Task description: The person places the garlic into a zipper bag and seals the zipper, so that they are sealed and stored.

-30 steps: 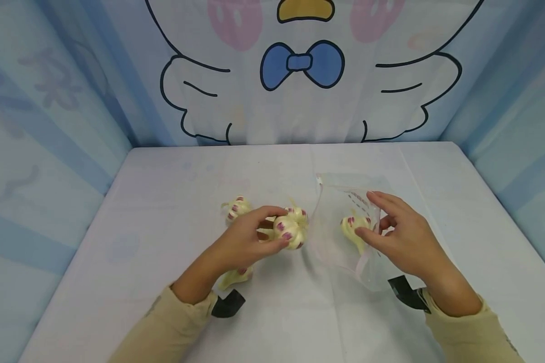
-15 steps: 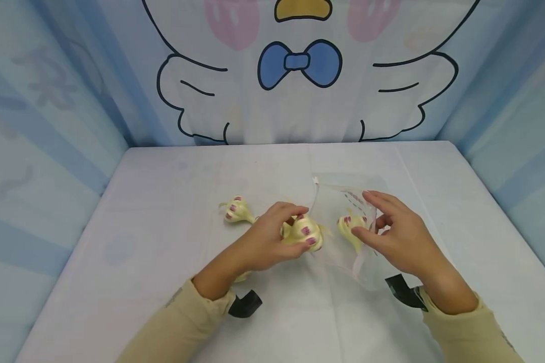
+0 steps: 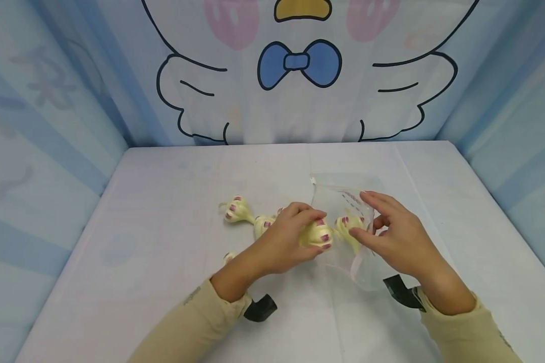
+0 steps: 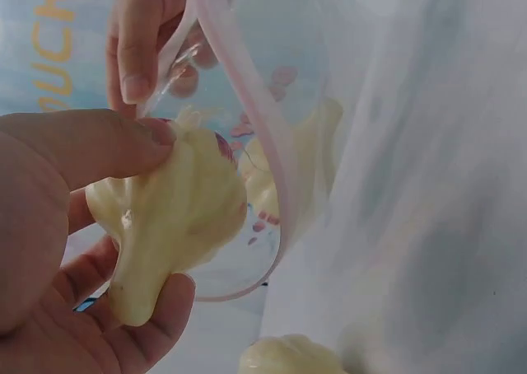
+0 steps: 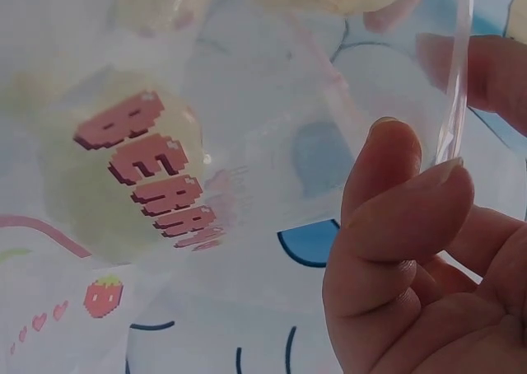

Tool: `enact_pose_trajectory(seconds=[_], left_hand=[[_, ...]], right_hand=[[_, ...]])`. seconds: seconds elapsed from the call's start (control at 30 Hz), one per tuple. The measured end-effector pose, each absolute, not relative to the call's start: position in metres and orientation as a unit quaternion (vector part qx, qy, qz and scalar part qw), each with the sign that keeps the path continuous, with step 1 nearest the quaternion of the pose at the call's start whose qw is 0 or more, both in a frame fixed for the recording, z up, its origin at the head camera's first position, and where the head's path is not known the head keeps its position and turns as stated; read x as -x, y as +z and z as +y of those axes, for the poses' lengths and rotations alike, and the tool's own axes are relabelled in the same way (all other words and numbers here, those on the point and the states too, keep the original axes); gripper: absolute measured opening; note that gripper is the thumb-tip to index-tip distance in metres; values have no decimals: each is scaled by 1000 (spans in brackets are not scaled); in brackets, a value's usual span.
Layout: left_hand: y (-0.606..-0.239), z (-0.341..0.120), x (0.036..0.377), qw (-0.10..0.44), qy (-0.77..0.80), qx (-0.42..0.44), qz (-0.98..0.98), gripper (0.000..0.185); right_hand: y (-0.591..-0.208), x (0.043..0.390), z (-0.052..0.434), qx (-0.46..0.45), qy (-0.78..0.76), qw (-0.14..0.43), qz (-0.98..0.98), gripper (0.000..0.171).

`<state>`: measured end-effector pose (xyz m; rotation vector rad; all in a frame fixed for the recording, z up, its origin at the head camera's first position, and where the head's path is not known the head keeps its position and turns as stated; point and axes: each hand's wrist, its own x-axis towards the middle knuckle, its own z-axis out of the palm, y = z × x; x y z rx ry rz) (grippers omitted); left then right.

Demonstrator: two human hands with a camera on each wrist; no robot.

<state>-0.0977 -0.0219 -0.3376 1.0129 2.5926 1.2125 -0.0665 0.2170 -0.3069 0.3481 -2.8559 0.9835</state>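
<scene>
A pale yellow garlic bulb [image 3: 319, 234] with purple patches is gripped by my left hand [image 3: 279, 244], thumb on one side and fingers on the other. In the left wrist view this bulb [image 4: 181, 205] is at the pink-edged mouth of a clear zip bag [image 4: 280, 184]. My right hand [image 3: 397, 239] pinches the bag's edge and holds its mouth apart. Another garlic bulb [image 3: 348, 229] lies inside the bag. It shows blurred through the plastic, behind red lettering [image 5: 156, 176], in the right wrist view.
Left of the bag lie more garlic bulbs on the white table [image 3: 163, 282]: one at the back [image 3: 237, 209], one beside my left hand [image 3: 262, 227], and one mostly hidden by my left wrist [image 3: 229, 257]. A printed curtain [image 3: 300, 111] stands behind the table.
My left hand has moved right, carrying its garlic bulb from beside the bag to the bag's mouth. Bulbs behind that hand have come partly into sight. My right hand has barely moved.
</scene>
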Motion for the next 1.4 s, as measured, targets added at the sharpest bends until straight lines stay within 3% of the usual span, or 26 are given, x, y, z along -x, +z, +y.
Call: enact_pose_trajectory(seconds=[0.5, 1.0, 1.2, 1.4], left_hand=[[-346, -8, 94, -36, 257, -364, 895, 57], [-347, -12, 92, 1, 254, -352, 901, 41], [-348, -17, 93, 15, 258, -363, 895, 43], [-350, -21, 92, -37, 267, -358, 894, 34]], right_hand=[[-305, 66, 212, -150, 337, 78, -926, 72], [-305, 66, 208, -138, 335, 62, -930, 74], [-304, 66, 208, -137, 336, 58, -930, 73], [-303, 66, 207, -140, 333, 60, -930, 73]])
